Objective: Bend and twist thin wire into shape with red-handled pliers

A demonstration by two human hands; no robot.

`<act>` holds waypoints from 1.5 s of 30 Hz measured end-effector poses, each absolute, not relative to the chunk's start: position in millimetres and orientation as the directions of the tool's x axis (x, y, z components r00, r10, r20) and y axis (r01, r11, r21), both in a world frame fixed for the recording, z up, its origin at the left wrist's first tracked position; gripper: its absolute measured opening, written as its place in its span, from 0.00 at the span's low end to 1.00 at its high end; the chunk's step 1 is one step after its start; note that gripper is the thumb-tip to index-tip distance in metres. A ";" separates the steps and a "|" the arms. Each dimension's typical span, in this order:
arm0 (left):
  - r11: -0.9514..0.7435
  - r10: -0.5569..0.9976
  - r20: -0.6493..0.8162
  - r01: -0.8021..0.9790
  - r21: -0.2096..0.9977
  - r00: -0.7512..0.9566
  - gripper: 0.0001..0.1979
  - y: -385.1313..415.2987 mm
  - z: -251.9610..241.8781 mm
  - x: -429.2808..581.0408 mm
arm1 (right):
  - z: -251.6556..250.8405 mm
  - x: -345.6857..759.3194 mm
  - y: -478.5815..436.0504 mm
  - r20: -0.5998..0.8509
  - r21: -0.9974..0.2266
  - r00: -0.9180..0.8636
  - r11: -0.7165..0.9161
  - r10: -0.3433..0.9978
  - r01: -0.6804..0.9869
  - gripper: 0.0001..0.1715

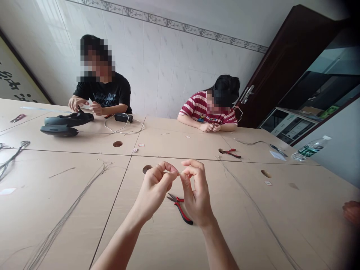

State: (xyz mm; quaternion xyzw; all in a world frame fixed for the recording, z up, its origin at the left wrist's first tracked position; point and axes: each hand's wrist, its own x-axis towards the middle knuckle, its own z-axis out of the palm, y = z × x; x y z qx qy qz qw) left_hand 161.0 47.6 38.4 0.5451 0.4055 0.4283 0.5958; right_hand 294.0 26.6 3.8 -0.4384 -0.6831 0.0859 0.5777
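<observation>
My left hand (157, 185) and my right hand (197, 191) meet above the table, each in a pinch with thumb and index finger. Between their fingertips shows a short bit of thin wire (179, 173); most of it is hidden by the fingers. Beneath my hands lie red-and-black pliers (182, 212), jaws toward the far left, partly covered by my right hand. A bundle of long thin wires (75, 202) stretches along the table to the left of my hands. On the right runs another wire bundle (253, 200).
Opposite me sit two people, one in a black shirt (105, 92), one in a striped shirt (197, 105). A dark headset (62, 123), a second pair of pliers (230, 152) and a water bottle (309, 149) lie or stand on the table (157, 240). Round holes pierce its top.
</observation>
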 end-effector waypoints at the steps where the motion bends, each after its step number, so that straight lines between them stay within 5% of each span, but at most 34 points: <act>1: 0.036 0.954 -0.013 -0.069 0.997 0.300 0.06 47.7 38.2 160.9 | 3.9 293.9 26.5 0.714 -0.623 0.049 0.601 0.699 0.500 0.08; 45: -0.008 0.945 0.021 -0.040 0.999 0.327 0.08 48.3 44.9 155.2 | 9.7 302.1 24.1 0.628 -0.692 -0.030 0.576 0.778 0.436 0.06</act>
